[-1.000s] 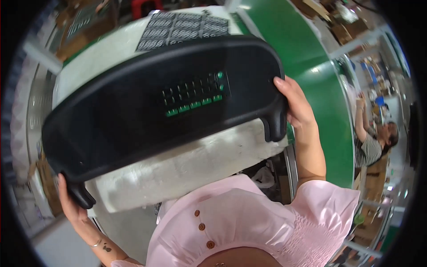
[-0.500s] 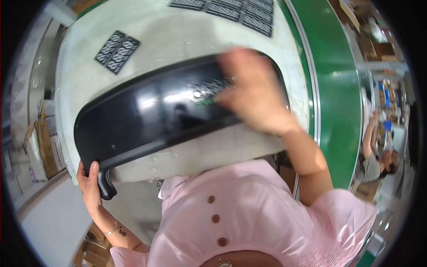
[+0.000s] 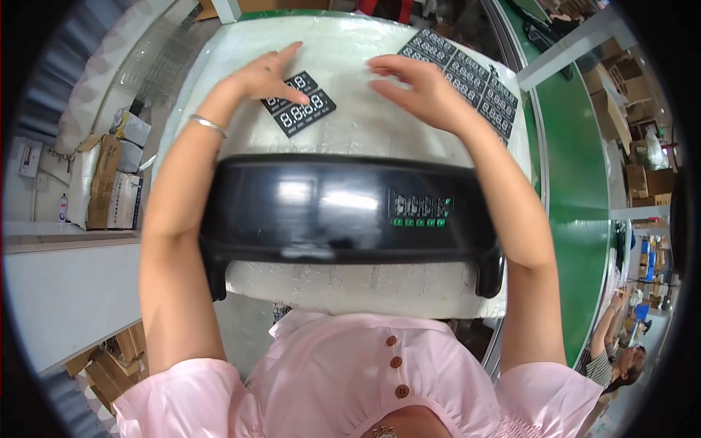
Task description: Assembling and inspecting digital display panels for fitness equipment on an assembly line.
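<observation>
A long, glossy black plastic housing with two short legs lies across the table in front of me. A digit-shaped segment window with green parts shows in its right half. Beyond it, my left hand spreads its fingers over a small sheet of black digit-printed overlays, its thumb at the upper edge of the nearer overlay. My right hand hovers with thumb and fingers apart, holding nothing. Just right of it lies a larger sheet of the same overlays, partly hidden by the hand.
The pale, plastic-covered table carries all of this. Along its right side runs a green surface with a metal rail. Cardboard boxes stand at the left. Another person is at the far right.
My left hand has let go of the housing's leg and reached forward to the small overlay sheet. My right hand has left the segment window and moved forward. The housing now lies level.
</observation>
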`<state>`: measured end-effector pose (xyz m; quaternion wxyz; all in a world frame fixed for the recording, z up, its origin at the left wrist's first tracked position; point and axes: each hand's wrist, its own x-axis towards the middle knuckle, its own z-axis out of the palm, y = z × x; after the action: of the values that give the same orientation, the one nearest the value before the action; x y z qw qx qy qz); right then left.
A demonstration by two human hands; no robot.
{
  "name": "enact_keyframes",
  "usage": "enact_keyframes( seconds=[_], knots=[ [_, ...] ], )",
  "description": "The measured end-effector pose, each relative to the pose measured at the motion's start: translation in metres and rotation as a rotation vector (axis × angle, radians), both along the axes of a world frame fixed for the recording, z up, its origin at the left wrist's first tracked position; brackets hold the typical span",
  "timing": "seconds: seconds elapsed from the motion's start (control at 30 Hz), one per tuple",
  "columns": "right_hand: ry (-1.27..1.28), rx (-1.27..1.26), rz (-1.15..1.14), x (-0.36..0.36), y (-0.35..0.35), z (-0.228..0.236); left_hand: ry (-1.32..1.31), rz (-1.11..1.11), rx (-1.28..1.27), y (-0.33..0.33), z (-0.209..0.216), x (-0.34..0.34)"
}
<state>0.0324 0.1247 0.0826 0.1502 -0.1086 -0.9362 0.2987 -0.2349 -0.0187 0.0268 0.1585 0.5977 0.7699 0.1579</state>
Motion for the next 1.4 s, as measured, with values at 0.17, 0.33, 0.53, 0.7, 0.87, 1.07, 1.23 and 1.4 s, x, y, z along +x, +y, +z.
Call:
enact_keyframes(
  seconds=[0.17,0.33,0.53,0.7,0.87,1.07,1.23,1.4],
  knots=[
    [-0.078,0.114,0.013,-0.103,0.038,-0.069,0.004,0.045,0.023,0.017,-0.010,0.014],
    [0.055,0.272,0.008,-0.125,0.033,-0.105,-0.086,0.087,0.075,0.008,-0.006,0.018],
    [0.012,0.347,0.044,-0.118,0.018,-0.103,0.033,0.117,0.144,0.002,-0.011,0.018],
    [0.032,0.345,0.039,-0.113,0.012,-0.097,0.206,0.108,0.090,0.002,-0.015,0.005],
    [-0.012,0.228,0.030,-0.109,0.009,-0.091,0.155,0.132,-0.005,0.004,-0.005,0.015],
    [-0.012,0.204,0.040,-0.105,0.024,-0.101,0.115,0.026,0.060,-0.004,-0.014,0.019],
    [-0.017,0.351,0.063,-0.106,0.021,-0.090,0.235,0.094,0.063,-0.005,-0.008,0.019],
    [0.104,0.337,0.048,-0.095,0.006,-0.082,0.181,0.082,0.150,-0.010,-0.009,0.028]
  ],
)
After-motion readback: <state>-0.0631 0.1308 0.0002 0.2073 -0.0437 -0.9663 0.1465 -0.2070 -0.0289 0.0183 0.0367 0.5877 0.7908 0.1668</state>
